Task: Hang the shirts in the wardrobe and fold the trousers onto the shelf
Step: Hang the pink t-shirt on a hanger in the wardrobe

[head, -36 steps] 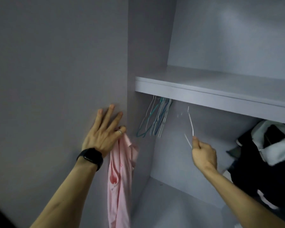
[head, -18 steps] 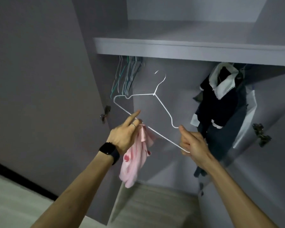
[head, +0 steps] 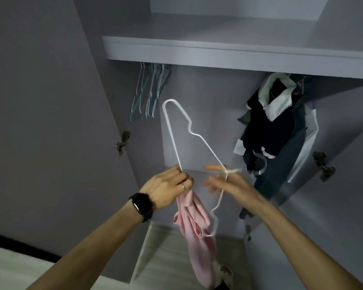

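- You're looking up into an open grey wardrobe (head: 203, 91), doors swung wide, with the shelf (head: 218, 53) running across at twelve o'clock.
- Dead centre is the white hanger (head: 199, 136), tipped on end: one shoulder loop points to eleven o'clock and the hook trails down towards six.
- Your left hand (head: 166, 189), the one with the watch (head: 142, 206), has its fingers curled. It pinches the hanger's straight bar and bunches the pink shirt (head: 197, 227), which dangles towards six o'clock.
- Your right hand (head: 233, 187) sits at the hanger's twisted neck, at three o'clock from the left. It's blurred and the fingers look spread, so I cannot tell whether they grasp the wire.
- The step in hand looks like dressing the hanger. Find the collar first, not a fistful of cloth.
- Steady the neck with your right hand and feed the raised shoulder loop in through the neck opening. Then slide the other shoulder on.
- Turn the hook upright only once both shoulders are seated, or the shirt will likely slip off.
- In the hanging bay, a bunch of empty hangers (head: 149, 95) sits at eleven o'clock and dark clothes (head: 270, 130) hang at two.
- The gap between them looks like the natural place for this shirt. The rail itself is hidden behind the shelf's front edge.
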